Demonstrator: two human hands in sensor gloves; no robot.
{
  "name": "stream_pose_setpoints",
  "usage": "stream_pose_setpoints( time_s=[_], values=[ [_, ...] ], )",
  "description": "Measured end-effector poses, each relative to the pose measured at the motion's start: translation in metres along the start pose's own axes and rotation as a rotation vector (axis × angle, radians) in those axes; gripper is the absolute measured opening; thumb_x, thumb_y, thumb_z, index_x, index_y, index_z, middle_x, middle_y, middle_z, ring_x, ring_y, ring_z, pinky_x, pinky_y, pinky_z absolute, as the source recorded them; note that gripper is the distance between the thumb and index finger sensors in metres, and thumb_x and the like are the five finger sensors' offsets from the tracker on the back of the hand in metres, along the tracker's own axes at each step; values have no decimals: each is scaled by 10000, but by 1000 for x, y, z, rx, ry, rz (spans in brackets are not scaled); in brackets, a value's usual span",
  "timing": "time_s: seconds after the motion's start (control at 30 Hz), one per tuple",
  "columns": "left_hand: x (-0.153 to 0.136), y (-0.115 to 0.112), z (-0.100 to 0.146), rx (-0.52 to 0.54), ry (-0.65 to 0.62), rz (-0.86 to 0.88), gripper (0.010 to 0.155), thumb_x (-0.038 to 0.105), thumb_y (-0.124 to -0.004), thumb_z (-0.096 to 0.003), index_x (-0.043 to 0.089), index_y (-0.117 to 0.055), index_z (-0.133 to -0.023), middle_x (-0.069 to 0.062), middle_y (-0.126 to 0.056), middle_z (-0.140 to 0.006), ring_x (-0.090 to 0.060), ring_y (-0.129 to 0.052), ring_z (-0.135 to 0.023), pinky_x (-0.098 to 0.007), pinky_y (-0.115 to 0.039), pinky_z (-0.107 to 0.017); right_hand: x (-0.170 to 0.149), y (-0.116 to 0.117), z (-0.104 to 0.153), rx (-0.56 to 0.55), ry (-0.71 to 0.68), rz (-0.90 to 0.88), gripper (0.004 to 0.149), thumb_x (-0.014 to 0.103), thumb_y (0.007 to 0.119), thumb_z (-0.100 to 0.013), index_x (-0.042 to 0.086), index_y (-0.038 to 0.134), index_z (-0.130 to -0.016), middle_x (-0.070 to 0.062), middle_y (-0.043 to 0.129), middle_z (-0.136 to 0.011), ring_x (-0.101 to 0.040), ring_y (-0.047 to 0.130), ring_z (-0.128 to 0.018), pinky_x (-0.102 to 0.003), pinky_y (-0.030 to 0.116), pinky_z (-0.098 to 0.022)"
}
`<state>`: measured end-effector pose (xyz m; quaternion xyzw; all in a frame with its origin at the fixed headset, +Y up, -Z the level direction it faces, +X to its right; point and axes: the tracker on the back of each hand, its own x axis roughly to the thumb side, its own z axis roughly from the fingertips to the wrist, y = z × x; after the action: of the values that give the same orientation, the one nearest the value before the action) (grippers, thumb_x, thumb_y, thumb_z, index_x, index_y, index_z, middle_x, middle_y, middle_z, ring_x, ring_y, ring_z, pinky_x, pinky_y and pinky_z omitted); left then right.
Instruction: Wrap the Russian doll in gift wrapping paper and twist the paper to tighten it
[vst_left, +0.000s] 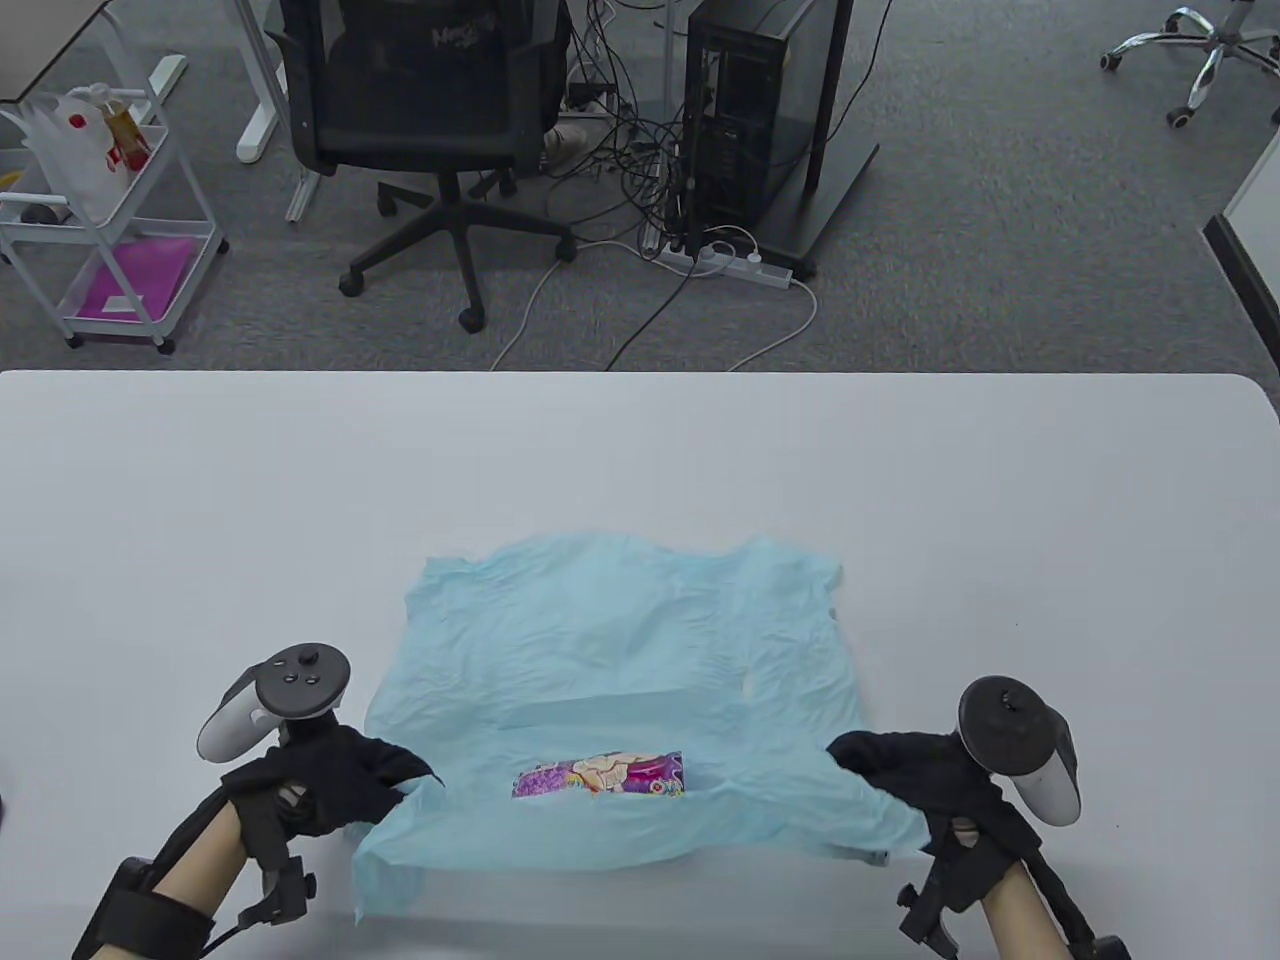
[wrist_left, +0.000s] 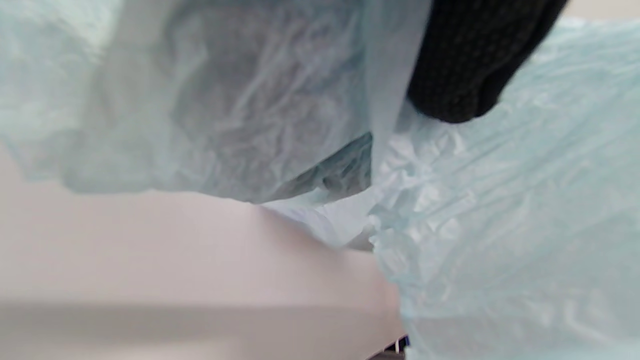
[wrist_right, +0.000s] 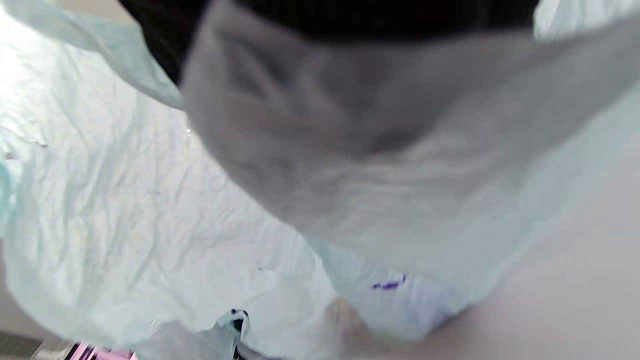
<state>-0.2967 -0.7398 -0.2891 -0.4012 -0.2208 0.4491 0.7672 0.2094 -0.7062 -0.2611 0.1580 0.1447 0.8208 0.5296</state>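
Observation:
A crumpled light-blue sheet of wrapping paper (vst_left: 620, 650) lies spread on the white table (vst_left: 640, 450). The Russian doll (vst_left: 600, 777) lies on its side on the paper, purple and pink, its near half hidden by the paper's raised near edge. My left hand (vst_left: 375, 780) pinches the near-left corner of the sheet and holds it off the table. My right hand (vst_left: 880, 775) pinches the near-right corner and lifts it too. In the left wrist view a black gloved fingertip (wrist_left: 465, 75) presses on the paper (wrist_left: 500, 225). The right wrist view is filled with lifted paper (wrist_right: 150, 225).
Beyond the table's far edge stand a black office chair (vst_left: 440, 120), a computer tower (vst_left: 750, 110) with cables, and a white trolley (vst_left: 100, 220). Bare table surface surrounds the paper on all sides.

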Motion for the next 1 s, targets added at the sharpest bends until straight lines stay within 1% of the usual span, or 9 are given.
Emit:
stream_pose_setpoints(
  time_s=[0.17,0.33,0.43,0.57,0.67,0.77,0.9,0.97,1.0],
  values=[
    [-9,28,-24,153,174,83,383,444,-811,-353,329,-874,-713,45,-1054,-640,-173,-1125,-542,-354,-825,-606,-20,-8,-39,-50,316,92,383,408,863,-446,119,859,-698,45,1050,-305,-18,988,-73,-380,891,-424],
    [-29,45,-57,269,456,148,390,443,-821,-361,290,-877,-715,41,-1074,-551,-154,-1149,-425,-325,-862,-549,-53,-11,-70,-136,703,257,386,435,839,-486,128,838,-721,101,1039,-321,37,989,-85,-337,897,-447],
    [-32,46,-69,327,653,-27,398,463,-821,-357,295,-872,-713,64,-1079,-514,-103,-1159,-349,-267,-896,-494,-59,-7,-82,-175,800,468,389,441,838,-492,128,834,-722,116,1027,-312,48,976,-80,-325,896,-454],
    [-26,47,-77,339,740,-120,406,476,-832,-348,294,-873,-709,76,-1087,-454,-73,-1161,-257,-237,-922,-432,-54,3,-94,-212,849,800,390,452,849,-475,139,844,-706,131,1015,-288,55,957,-56,-314,898,-453],
    [-22,46,-79,353,770,-170,396,481,-834,-345,306,-875,-698,93,-1089,-442,-64,-1163,-247,-231,-926,-427,-51,7,-100,-211,859,847,389,454,850,-473,142,844,-705,133,1012,-285,53,953,-55,-312,897,-455],
    [-21,45,-79,359,777,-169,395,483,-832,-345,311,-873,-698,96,-1087,-445,-61,-1163,-252,-229,-925,-431,-52,4,-100,-200,870,790,407,464,839,-473,156,836,-738,127,1013,-322,37,963,-90,-329,881,-481],
    [-22,46,-79,360,784,-164,393,484,-831,-346,313,-872,-698,96,-1087,-444,-61,-1163,-253,-229,-924,-433,-37,-16,-84,-262,741,550,676,541,772,-484,128,594,-988,3,951,-753,-36,1021,-447,-445,791,-594],
    [-21,46,-79,353,789,-168,394,485,-830,-347,313,-869,-699,97,-1087,-445,-60,-1163,-256,-228,-924,-435,-17,-25,-74,-311,580,362,823,573,724,-521,112,327,-1075,-102,678,-1047,-178,920,-771,-538,666,-675],
    [-21,46,-79,352,789,-167,394,484,-829,-349,311,-868,-700,96,-1086,-448,-62,-1162,-259,-230,-923,-437,-6,-28,-69,-340,527,316,889,610,659,-554,109,151,-1085,-151,434,-1149,-290,732,-967,-586,558,-722]
  ],
)
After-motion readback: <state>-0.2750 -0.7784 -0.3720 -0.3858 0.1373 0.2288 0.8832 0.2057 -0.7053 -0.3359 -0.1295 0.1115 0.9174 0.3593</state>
